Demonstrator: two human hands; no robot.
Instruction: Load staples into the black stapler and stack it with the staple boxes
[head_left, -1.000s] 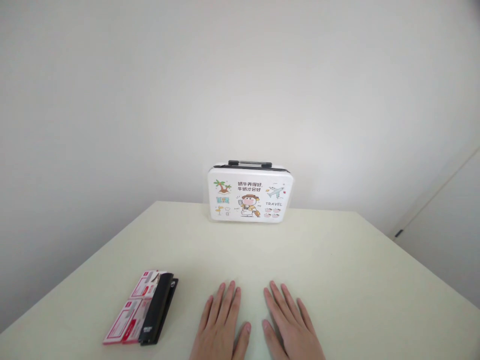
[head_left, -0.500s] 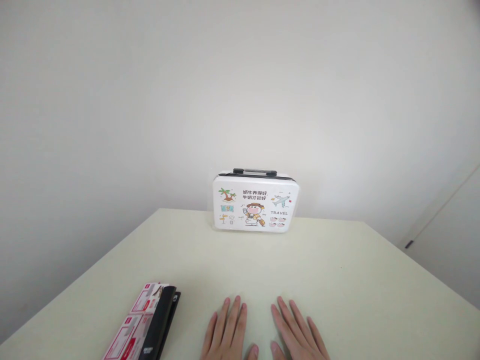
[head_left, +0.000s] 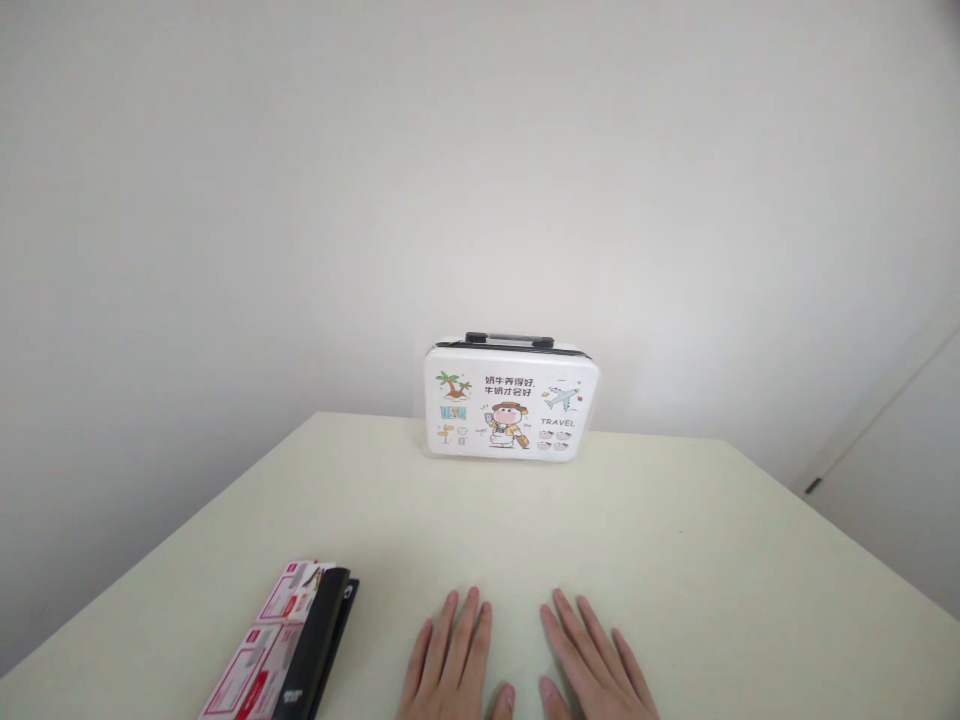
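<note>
Palm down on the pale table (head_left: 615, 520) rests my left hand (head_left: 454, 660), its fingers stretched out and slightly apart. Beside it my right hand (head_left: 596, 665) lies flat too, fingers spread, with nothing held. A gap of bare tabletop separates the two thumbs. Left of my left hand, not touched, is a black binder or folder (head_left: 311, 640) with pink and white printed cards or sheets (head_left: 259, 660) sticking out on its left side; the frame cuts off its near end. Both wrists are out of frame.
A small white carry case (head_left: 510, 400) with cartoon travel prints and a black handle (head_left: 510, 341) stands upright at the table's far edge, near the grey-white wall (head_left: 480, 180). On the right, a pale panel (head_left: 900, 490) with a small black fitting (head_left: 813, 486) adjoins the table.
The whole view has shifted very slightly, so everything sits a little higher in the picture. Both hands stay flat on the table, and the case and binder have not moved.
</note>
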